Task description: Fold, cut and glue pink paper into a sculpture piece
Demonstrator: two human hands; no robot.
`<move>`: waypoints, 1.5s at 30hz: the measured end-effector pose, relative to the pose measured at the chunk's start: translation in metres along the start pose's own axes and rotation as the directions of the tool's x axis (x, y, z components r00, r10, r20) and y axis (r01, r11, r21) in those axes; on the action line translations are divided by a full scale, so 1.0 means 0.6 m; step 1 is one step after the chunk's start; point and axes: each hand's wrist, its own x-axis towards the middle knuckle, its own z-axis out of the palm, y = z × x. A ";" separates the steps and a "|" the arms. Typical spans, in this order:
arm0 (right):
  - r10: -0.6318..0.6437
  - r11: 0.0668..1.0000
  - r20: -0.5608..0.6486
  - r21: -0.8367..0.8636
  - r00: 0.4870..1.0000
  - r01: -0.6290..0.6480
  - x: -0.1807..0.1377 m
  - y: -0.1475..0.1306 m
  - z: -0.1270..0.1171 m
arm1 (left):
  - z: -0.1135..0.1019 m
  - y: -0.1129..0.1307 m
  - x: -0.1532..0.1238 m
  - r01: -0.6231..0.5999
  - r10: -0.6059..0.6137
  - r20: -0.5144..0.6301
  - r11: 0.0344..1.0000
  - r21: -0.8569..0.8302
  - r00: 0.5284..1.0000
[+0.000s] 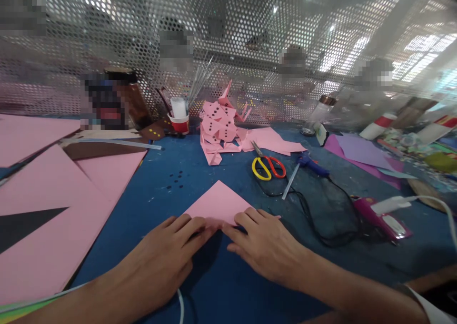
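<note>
Light is moderate and cool, brightest at the upper right, where window panes glare white through the perforated screen (228,38). Small lamp-like spots shine along the top, right of centre. The blue bench (153,186) is dimmer, darkening toward the lower right. Soft shadow lies on it below the left hand (174,248) and right hand (267,243); the pink paper (218,201) between them is evenly lit and fairly clear. Wide-angle stretching slants things near both side edges. The far right clutter looks smeared, the background beyond the screen is hazy, and blocky pixel patches cover parts of the upper frame.
</note>
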 end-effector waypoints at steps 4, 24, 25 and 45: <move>-0.006 1.000 -0.009 -0.022 1.000 0.006 0.000 -0.001 0.001 | 0.002 0.003 0.005 -0.033 0.032 0.021 0.997 0.067 0.999; -0.016 0.999 -0.044 -0.037 0.999 0.014 -0.011 -0.006 0.010 | 0.002 0.030 -0.005 -0.002 -0.006 0.045 0.984 0.180 0.999; -0.012 0.999 -0.046 -0.039 0.999 0.010 -0.014 -0.005 0.010 | 0.004 0.029 -0.006 0.001 -0.008 0.044 0.984 0.176 0.999; 0.109 0.994 -0.121 0.034 0.987 -0.106 -0.070 0.025 0.006 | 0.001 0.014 -0.052 0.103 -0.073 -0.101 0.936 0.335 0.992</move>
